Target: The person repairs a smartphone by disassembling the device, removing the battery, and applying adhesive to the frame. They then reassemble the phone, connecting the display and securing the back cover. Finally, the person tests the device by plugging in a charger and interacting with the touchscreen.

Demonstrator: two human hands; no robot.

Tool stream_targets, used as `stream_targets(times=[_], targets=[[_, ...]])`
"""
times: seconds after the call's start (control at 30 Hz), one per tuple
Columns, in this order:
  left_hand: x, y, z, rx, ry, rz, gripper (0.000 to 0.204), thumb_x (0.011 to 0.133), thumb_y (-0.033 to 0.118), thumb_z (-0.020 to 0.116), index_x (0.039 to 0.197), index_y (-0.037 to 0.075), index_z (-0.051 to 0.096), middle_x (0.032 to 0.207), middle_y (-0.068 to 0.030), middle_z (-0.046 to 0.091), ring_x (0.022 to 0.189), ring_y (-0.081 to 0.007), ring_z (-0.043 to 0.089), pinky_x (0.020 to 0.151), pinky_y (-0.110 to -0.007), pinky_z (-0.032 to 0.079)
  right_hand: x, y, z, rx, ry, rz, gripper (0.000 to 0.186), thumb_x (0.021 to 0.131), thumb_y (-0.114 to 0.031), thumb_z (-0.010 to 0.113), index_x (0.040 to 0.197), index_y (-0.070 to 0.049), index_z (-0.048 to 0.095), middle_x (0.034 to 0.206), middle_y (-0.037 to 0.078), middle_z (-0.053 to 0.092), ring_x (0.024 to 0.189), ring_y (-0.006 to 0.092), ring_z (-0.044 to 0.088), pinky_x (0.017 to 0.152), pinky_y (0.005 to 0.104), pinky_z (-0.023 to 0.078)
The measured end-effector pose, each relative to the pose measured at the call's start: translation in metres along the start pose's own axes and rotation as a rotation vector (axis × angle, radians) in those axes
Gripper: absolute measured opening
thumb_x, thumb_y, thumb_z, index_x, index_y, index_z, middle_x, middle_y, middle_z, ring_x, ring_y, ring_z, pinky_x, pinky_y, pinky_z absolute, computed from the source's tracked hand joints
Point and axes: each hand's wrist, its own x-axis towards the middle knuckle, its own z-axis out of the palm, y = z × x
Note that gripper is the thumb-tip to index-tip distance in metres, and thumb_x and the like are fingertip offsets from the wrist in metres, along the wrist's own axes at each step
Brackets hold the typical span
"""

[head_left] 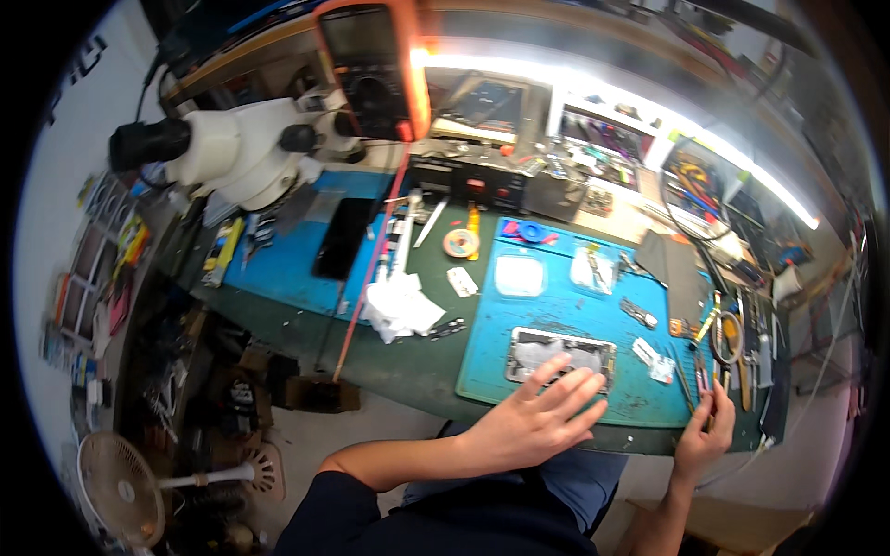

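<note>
An opened phone (518, 342) with a silver frame and grey inner surface lies on the blue work mat (477, 357). Over its near edge my left hand (542, 417) is spread, palm down, fingers apart and holding nothing; it hides part of the phone. At the mat's right front corner, my right hand (705, 435) has its fingers closed together beside several slim hand tools. What it grips, if anything, is too small to make out. Just past its fingertips lies a pink-handled tool (702, 373). A thin dark tool (681, 375) lies to its left.
Two clear plastic boxes (521, 275) sit at the mat's back. A magnifying glass (728, 336) lies right. White tissue (399, 308), a solder spool (461, 244) and a black phone (344, 238) are leftward. Behind stand a microscope (232, 148) and an orange multimeter (371, 74).
</note>
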Motion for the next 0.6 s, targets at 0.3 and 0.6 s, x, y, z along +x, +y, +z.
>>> stream_targets(times=[0.3, 0.6], targets=[[-0.005, -0.006, 0.001, -0.156, 0.235, 0.077, 0.037, 0.085, 0.011, 0.068, 0.122, 0.004, 0.071, 0.12, -0.0069, 0.066, 0.116, -0.0227, 0.062, 0.107, -0.041, 0.05, -0.01, 0.03, 0.005, 0.07, 0.055, 0.018, 0.029, 0.107, -0.002, 0.056, 0.134, 0.005, 0.065, 0.117, 0.014, 0.072, 0.087, 0.0174, 0.066, 0.077, 0.0316, 0.054], [-0.087, -0.092, -0.12, 0.11, 0.739, -0.556, 0.013, 0.101, -0.003, 0.059, 0.109, -0.004, 0.069, 0.089, -0.0091, 0.068, 0.073, -0.0147, 0.062, 0.068, -0.029, 0.051, -0.017, 0.027, -0.003, 0.152, 0.036, 0.133, 0.035, 0.109, 0.0, 0.047, 0.141, 0.004, 0.06, 0.1, 0.008, 0.062, 0.089, 0.016, 0.057, 0.079, 0.0284, 0.048]])
